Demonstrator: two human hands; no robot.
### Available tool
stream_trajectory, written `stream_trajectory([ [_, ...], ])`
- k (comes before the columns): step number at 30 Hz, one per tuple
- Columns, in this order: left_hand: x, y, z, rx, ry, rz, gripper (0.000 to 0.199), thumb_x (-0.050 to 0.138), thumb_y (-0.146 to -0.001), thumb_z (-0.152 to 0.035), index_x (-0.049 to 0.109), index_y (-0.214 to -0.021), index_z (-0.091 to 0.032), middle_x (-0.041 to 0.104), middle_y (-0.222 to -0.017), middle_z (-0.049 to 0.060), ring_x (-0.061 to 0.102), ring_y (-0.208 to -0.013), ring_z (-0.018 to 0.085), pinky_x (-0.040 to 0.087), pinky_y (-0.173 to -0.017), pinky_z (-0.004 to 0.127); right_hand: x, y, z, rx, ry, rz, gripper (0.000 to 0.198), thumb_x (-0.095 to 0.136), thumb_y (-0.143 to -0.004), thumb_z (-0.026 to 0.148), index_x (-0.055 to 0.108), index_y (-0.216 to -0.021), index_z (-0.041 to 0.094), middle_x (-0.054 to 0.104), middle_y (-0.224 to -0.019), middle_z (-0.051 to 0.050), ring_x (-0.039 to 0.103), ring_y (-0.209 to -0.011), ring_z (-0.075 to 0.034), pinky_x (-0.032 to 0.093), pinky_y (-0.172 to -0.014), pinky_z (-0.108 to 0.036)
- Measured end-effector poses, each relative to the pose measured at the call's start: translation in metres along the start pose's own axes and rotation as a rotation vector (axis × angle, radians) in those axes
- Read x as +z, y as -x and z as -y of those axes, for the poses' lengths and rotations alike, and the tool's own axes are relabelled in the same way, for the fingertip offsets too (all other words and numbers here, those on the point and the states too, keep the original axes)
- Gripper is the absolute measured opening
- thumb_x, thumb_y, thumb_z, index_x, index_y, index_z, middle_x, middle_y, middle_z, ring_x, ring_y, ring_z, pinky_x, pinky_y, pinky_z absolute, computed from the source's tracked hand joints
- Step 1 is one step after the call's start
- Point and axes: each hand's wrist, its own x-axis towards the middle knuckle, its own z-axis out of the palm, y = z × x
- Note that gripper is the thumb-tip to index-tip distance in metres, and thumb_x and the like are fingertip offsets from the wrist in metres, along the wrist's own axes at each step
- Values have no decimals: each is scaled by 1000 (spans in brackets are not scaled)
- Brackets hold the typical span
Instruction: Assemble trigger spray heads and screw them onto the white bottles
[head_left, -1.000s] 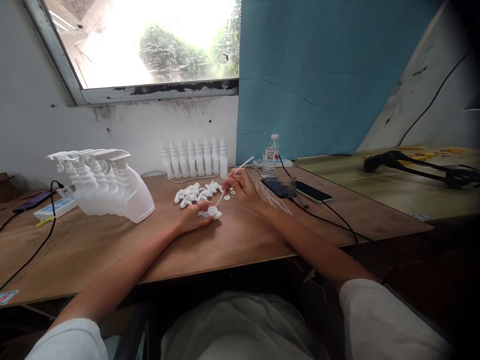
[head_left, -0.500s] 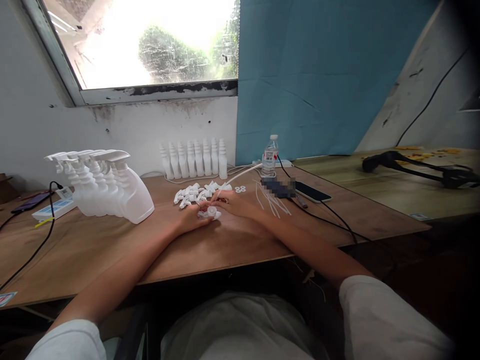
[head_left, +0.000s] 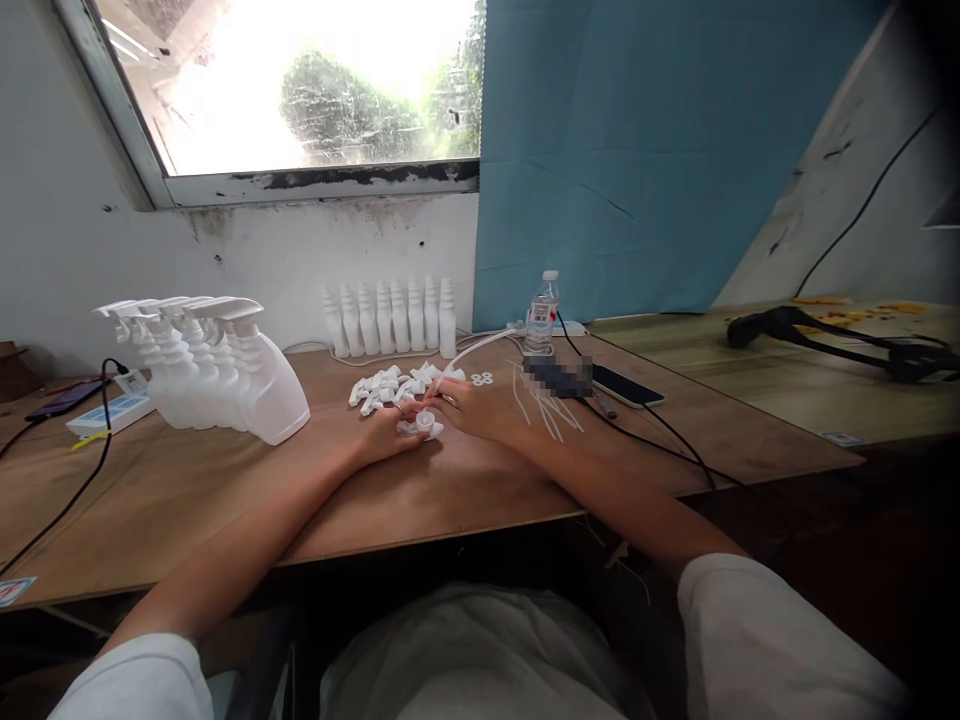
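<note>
My left hand [head_left: 386, 434] is closed around a white trigger sprayer head [head_left: 425, 420], holding it low over the table with its round opening facing up. My right hand [head_left: 469, 405] meets it there, fingers pinched around the lower end of a thin white tube [head_left: 469, 350] that curves up and away to the right. Whether the tube's tip is inside the sprayer head is hidden by my fingers. Just beyond both hands lies a pile of white sprayer parts [head_left: 390, 385]. A few small white rings [head_left: 481, 379] sit beside the pile.
White spray bottles with trigger heads [head_left: 262, 390] stand at left, near a power strip [head_left: 112, 415]. A row of white bottles [head_left: 448, 320] lines the wall. To the right are loose thin tubes [head_left: 544, 410], a water bottle [head_left: 541, 315], a phone [head_left: 626, 385] and black cables.
My right fingers have shifted slightly on the tube near the sprayer head. My left hand keeps its hold. The view has moved a little.
</note>
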Motion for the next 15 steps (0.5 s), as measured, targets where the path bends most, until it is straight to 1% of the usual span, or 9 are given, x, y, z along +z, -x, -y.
stream_trajectory([
  [4,0,0,1,-6,-9,-9,50,64,-79,-41,57,-125,-21,69,-93,3,65,-85,18,50,-80,28,1,1,0,-14,15,20,15,48,-91,17,55,-79,18,61,-77,-3,55,-72,-15,43,-68,-27],
  [9,1,1,3,7,-10,-4,50,64,-79,-43,57,-124,-22,69,-95,3,65,-85,17,51,-79,29,1,2,-4,10,36,85,17,49,-93,21,53,-76,18,59,-75,-3,51,-66,-13,39,-64,-26],
  [15,0,1,3,-3,-13,-6,48,65,-79,-45,58,-120,-21,69,-97,4,65,-87,18,51,-82,29,2,2,-6,-12,69,112,19,48,-92,22,49,-74,18,55,-72,-2,48,-63,-13,36,-60,-25],
])
